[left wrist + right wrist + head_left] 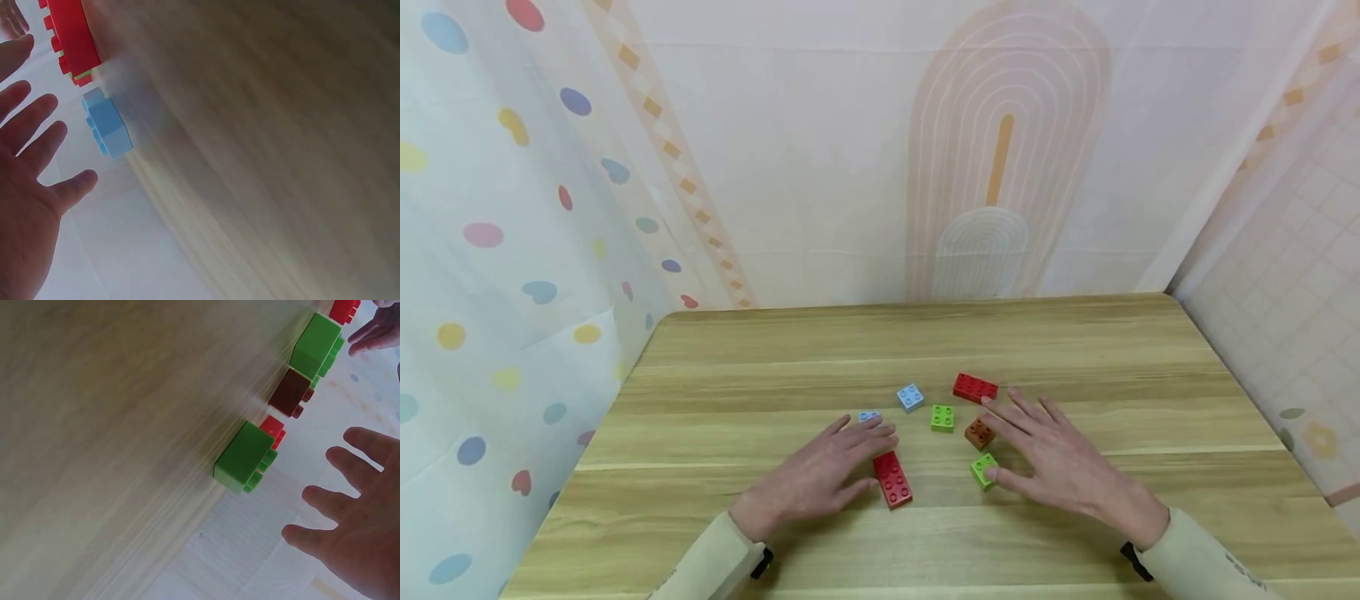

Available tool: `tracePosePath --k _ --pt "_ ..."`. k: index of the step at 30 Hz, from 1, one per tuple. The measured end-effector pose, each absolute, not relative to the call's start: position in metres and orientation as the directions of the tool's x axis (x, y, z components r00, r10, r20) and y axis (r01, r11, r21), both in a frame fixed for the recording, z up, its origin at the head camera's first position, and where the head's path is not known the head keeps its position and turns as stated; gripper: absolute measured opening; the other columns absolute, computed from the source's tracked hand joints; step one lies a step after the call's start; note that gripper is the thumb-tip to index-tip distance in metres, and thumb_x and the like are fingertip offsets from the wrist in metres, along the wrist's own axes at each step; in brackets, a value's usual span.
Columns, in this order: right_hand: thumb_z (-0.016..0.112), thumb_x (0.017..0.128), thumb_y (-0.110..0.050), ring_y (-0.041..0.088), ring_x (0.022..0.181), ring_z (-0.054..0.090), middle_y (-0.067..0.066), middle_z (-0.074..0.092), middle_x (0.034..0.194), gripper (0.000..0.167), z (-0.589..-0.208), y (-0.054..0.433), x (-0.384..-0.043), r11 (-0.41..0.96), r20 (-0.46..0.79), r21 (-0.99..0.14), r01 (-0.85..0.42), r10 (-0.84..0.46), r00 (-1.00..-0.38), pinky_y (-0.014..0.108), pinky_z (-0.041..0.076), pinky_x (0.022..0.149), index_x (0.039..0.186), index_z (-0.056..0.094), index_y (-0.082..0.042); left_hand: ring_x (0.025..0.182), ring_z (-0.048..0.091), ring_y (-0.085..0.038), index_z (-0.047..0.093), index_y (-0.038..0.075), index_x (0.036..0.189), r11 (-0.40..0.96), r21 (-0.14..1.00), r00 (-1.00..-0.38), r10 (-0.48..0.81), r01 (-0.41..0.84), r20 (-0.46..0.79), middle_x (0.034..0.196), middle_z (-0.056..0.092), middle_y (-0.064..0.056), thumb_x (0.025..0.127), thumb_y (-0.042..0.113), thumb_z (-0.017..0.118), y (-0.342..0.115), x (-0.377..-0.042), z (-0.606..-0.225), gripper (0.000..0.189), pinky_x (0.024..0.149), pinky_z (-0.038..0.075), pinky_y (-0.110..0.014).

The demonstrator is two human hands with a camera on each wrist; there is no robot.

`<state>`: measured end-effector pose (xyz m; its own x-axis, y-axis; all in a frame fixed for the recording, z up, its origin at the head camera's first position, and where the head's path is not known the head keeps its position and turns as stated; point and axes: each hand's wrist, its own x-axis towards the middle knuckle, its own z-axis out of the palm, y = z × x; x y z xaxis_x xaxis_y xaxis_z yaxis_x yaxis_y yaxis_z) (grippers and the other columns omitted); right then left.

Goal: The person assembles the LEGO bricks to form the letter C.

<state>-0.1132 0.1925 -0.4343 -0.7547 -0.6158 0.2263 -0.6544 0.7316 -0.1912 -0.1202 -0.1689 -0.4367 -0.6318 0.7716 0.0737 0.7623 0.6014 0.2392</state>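
Observation:
My left hand (820,473) hovers with spread fingers beside a long red brick (892,480) and overlaps a light blue brick (868,415) in the head view. The left wrist view shows its fingers apart from a light blue brick (107,124) and the red brick (74,34). Spread over the right part of the group, my right hand (1063,462) holds nothing. Its thumb overlaps a green brick (982,470), and its fingers reach over a brown brick (979,433) and a second red brick (975,387). In the right wrist view, a gap separates its fingers from a green brick (244,456).
Between the hands lie another green brick (942,418) and, farther back, another light blue brick (910,397). All the bricks are loose on a wooden table (760,358). A patterned cloth (820,167) hangs behind the table's back edge and along both sides.

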Motion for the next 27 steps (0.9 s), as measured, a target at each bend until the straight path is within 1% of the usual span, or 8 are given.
tracePosePath --k 7,10,14,17,21,27 --pt "0.060 0.099 -0.058 0.042 0.148 0.036 0.011 0.049 0.157 0.070 -0.435 0.193 -0.111 0.723 0.186 -0.204 -0.660 -0.633 -0.751 0.071 0.030 0.114 0.151 0.054 -0.011 0.150 0.036 -0.026 0.051 0.013 0.152 0.575 0.178 -0.591 0.806 0.798 0.045 0.159 0.046 -0.003 0.101 0.030 0.069 -0.165 -0.121 -0.440 0.057 0.123 0.024 -0.059" --pt "0.060 0.100 -0.057 0.042 0.149 0.035 0.010 0.048 0.158 0.069 -0.435 0.194 -0.110 0.712 0.161 -0.210 -0.670 -0.651 -0.742 0.071 0.031 0.114 0.150 0.055 -0.010 0.151 0.036 -0.025 0.054 0.015 0.151 0.566 0.161 -0.577 0.816 0.808 0.031 0.158 0.048 -0.002 0.100 0.028 0.069 -0.163 -0.121 -0.441 0.054 0.122 0.023 -0.061" --pt "0.060 0.100 -0.057 0.043 0.148 0.035 0.009 0.046 0.159 0.069 -0.436 0.195 -0.108 0.694 0.132 -0.205 -0.690 -0.679 -0.722 0.070 0.033 0.113 0.149 0.056 -0.009 0.149 0.038 -0.025 0.060 0.016 0.144 0.550 0.135 -0.557 0.830 0.824 0.024 0.153 0.055 0.001 0.101 0.026 0.069 -0.162 -0.120 -0.443 0.046 0.120 0.025 -0.065" --pt "0.061 0.100 -0.056 0.043 0.148 0.035 0.008 0.047 0.159 0.068 -0.437 0.195 -0.107 0.681 0.134 -0.191 -0.707 -0.695 -0.706 0.069 0.034 0.113 0.149 0.056 -0.010 0.148 0.041 -0.025 0.065 0.016 0.140 0.543 0.112 -0.548 0.836 0.832 0.022 0.148 0.059 0.003 0.101 0.024 0.069 -0.161 -0.121 -0.444 0.040 0.119 0.026 -0.066" --pt "0.065 0.098 -0.055 0.042 0.149 0.034 0.006 0.045 0.160 0.069 -0.437 0.194 -0.105 0.665 0.139 -0.175 -0.726 -0.713 -0.687 0.069 0.035 0.113 0.151 0.054 -0.011 0.146 0.044 -0.024 0.068 0.017 0.134 0.536 0.105 -0.542 0.840 0.837 0.031 0.142 0.063 0.005 0.100 0.022 0.070 -0.159 -0.122 -0.444 0.035 0.119 0.026 -0.065" --pt "0.066 0.097 -0.056 0.042 0.149 0.034 0.006 0.043 0.161 0.071 -0.437 0.195 -0.103 0.655 0.115 -0.193 -0.731 -0.725 -0.679 0.068 0.034 0.114 0.152 0.053 -0.012 0.141 0.050 -0.023 0.070 0.018 0.128 0.505 0.101 -0.513 0.854 0.857 0.086 0.132 0.069 0.006 0.099 0.027 0.072 -0.155 -0.122 -0.443 0.031 0.120 0.029 -0.062"
